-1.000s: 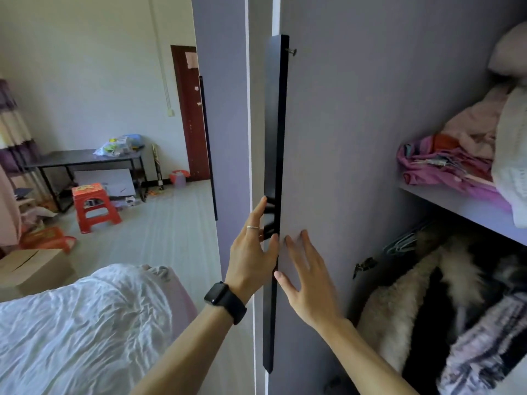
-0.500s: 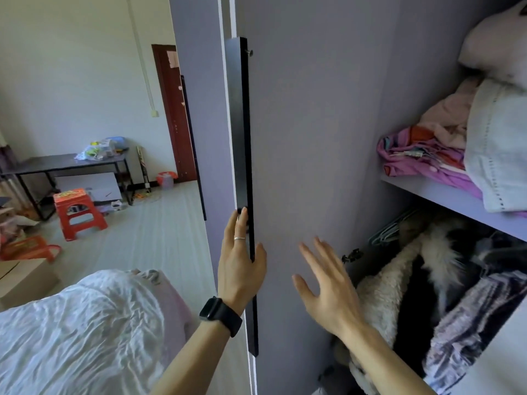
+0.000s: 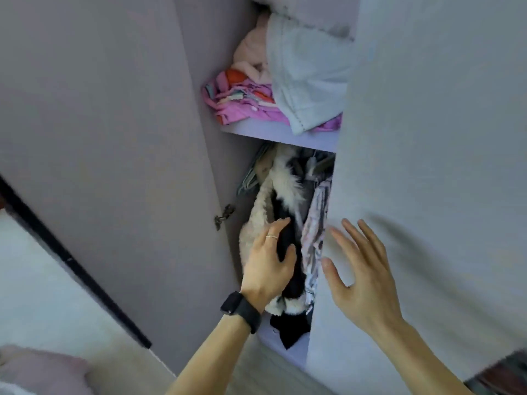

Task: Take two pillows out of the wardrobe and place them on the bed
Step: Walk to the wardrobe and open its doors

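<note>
The wardrobe (image 3: 285,135) stands with its left door (image 3: 114,138) swung open and its right door (image 3: 427,138) shut. On the upper shelf a pale white pillow (image 3: 308,72) leans over folded clothes, and a second pale cushion (image 3: 310,12) lies above it, partly cut off. My left hand (image 3: 268,266), with a ring and a black watch, hovers open in front of the hanging fur coat. My right hand (image 3: 362,272) is open with fingers spread, at the edge of the right door. The bed's white sheet (image 3: 31,280) shows blurred at the lower left.
Pink and purple folded clothes (image 3: 239,101) lie on the shelf beside the pillow. Below it hang a white and black fur coat (image 3: 282,195), a patterned garment (image 3: 313,238) and hangers. The left door's black handle (image 3: 71,260) runs diagonally. A pink cloth (image 3: 42,372) lies at the bottom left.
The view has swung right, into the wardrobe. My left hand has let go of the black door handle and moved to the hanging clothes. My right hand has shifted over to the right door.
</note>
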`<state>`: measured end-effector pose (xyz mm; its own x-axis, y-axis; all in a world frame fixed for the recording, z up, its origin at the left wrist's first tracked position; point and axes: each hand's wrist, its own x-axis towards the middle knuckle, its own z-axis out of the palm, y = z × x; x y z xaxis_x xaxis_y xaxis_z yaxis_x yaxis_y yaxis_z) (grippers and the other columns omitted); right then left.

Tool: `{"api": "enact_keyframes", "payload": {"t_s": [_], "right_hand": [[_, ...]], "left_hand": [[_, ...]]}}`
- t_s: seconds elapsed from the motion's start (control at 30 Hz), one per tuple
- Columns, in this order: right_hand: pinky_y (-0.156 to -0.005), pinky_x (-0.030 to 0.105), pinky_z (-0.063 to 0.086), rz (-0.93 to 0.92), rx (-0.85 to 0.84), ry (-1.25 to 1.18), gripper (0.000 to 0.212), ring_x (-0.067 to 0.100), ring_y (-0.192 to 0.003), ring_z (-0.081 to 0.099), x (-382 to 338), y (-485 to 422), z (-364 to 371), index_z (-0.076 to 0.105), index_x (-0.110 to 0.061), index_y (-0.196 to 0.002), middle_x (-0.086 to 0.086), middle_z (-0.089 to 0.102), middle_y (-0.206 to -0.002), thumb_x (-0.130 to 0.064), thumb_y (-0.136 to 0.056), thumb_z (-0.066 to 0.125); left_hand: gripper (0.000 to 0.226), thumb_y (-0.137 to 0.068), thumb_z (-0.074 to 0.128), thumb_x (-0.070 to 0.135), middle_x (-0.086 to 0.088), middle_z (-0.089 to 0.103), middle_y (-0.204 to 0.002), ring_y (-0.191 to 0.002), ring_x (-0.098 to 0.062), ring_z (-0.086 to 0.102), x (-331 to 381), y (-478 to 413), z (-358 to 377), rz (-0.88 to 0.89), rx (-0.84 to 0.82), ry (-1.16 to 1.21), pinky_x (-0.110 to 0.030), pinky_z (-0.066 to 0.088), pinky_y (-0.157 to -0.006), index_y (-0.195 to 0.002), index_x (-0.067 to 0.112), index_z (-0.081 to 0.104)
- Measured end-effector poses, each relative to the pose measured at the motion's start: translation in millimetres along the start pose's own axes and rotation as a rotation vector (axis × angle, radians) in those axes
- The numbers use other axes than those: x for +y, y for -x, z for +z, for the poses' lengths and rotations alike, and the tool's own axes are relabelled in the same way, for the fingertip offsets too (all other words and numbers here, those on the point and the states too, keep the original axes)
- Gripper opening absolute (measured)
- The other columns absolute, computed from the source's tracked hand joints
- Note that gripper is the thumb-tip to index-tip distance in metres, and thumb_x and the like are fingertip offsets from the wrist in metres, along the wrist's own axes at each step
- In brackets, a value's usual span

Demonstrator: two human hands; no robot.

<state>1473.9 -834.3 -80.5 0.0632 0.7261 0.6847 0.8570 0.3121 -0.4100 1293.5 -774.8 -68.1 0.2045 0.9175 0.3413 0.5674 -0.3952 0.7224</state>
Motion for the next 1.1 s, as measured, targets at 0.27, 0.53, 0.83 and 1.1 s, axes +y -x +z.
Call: {"api": "enact_keyframes", "payload": {"t_s": [0.27, 0.53, 0.83, 1.1], "right_hand": [[-0.120, 0.052, 0.028, 0.166, 0.294, 0.440, 0.060, 0.033, -0.154, 0.015, 47, -29, -60, 0.049, -0.019, -0.148, 0.013, 0.024, -0.164, -0.035, -0.092, 0.063], [-0.117, 0.068, 0.019, 0.394, 0.288, 0.640, 0.077, 0.037, -0.155, -0.005, 49, -42, -25, 0.025, -0.030, -0.158, 0.013, -0.003, -0.169, -0.044, -0.092, 0.062], [-0.123, 0.054, 0.021, 0.443, 0.235, 0.593, 0.082, 0.029, -0.155, -0.013, 23, -28, -36, 0.010, -0.034, -0.160, 0.005, -0.013, -0.169, -0.048, -0.095, 0.058], [-0.119, 0.045, 0.030, 0.638, 0.077, 0.221, 0.094, 0.019, -0.156, 0.003, -55, 33, -17, -0.007, -0.059, -0.151, -0.023, -0.026, -0.162, -0.064, -0.086, 0.062]], "left_hand": [[0.055, -0.093, 0.067, 0.029, 0.014, 0.054, -0.141, -0.129, 0.001, 0.051, 49, -94, 45, 0.092, -0.114, 0.411, -0.030, 0.044, -0.108, -0.142, 0.030, 0.042], [0.028, -0.093, 0.061, 0.035, 0.021, 0.069, -0.091, -0.084, 0.002, 0.064, 53, -120, 39, 0.157, -0.174, 0.471, -0.030, 0.053, -0.079, -0.105, 0.056, 0.049], [0.027, -0.090, 0.071, 0.023, 0.005, 0.075, -0.097, -0.090, -0.010, 0.071, 38, -109, 23, 0.155, -0.271, 0.636, -0.039, 0.059, -0.082, -0.105, 0.041, 0.056], [0.018, -0.084, 0.079, 0.015, -0.004, 0.077, -0.088, -0.088, -0.017, 0.074, 37, -55, -19, 0.147, -0.427, 0.838, -0.031, 0.060, -0.080, -0.098, 0.018, 0.067]]}}
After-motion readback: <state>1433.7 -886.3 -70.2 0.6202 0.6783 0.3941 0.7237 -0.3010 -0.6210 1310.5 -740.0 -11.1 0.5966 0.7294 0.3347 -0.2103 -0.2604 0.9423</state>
